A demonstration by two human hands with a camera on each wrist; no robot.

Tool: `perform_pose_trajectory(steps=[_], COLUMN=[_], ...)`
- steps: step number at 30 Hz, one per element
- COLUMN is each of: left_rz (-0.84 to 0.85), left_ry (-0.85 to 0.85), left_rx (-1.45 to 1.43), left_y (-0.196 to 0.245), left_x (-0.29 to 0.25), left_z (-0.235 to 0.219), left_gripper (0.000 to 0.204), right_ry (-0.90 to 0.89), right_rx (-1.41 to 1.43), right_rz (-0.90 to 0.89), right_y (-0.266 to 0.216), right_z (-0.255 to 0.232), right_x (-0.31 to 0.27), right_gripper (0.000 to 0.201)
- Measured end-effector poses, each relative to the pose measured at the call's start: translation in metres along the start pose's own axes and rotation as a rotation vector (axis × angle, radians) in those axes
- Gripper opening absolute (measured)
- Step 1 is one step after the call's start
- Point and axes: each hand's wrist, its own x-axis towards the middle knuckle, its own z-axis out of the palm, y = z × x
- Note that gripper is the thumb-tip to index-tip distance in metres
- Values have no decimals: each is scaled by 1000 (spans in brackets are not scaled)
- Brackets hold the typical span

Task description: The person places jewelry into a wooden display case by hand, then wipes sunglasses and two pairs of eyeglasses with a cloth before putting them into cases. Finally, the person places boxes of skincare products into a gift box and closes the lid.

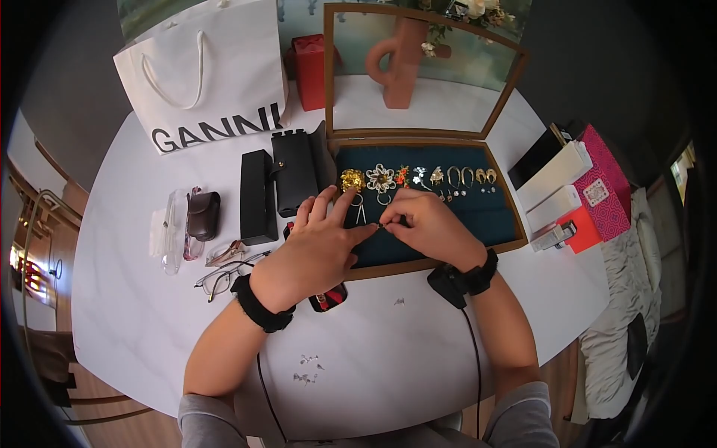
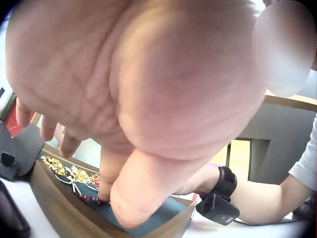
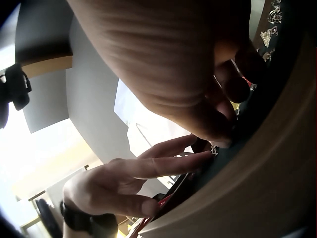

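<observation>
A wooden display case (image 1: 418, 266) with a raised glass lid holds jewellery on a dark teal pad (image 1: 455, 224). Over its front left part, my left hand (image 1: 306, 257) spreads its fingers, the index fingertip resting beside a small earring (image 1: 380, 226). My right hand (image 1: 427, 224) pinches this earring between thumb and index finger, close over the pad; the fingers hide most of it. Along the back row lie a gold flower piece (image 1: 352, 180), a pearly flower brooch (image 1: 380, 178) and hoop earrings (image 1: 467, 176). Dark red earrings (image 2: 90, 199) show by the left fingertips in the left wrist view.
Left of the case stand black glasses cases (image 1: 258, 196), with eyeglasses (image 1: 218, 282) in front. Small clear pieces (image 1: 306, 378) lie near the front edge. A white paper bag (image 1: 202, 82) is at the back left, boxes (image 1: 556, 173) at the right. Cables trail from both wrists.
</observation>
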Motion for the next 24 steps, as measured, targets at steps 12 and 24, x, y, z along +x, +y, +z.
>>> perform_pose_trajectory(steps=[12,24], left_rz=[2,21], left_ry=[7,-24], left_rx=[-11,-2], left_y=[1,2], left_x=[-1,-1], left_z=[-1,-1], left_gripper=[54,56], right_ry=[15,86], right_rx=[-19,28], right_rz=[52,91], right_y=[-11,-7], right_z=[0,8], right_x=[-1,-1], right_gripper=[5,4])
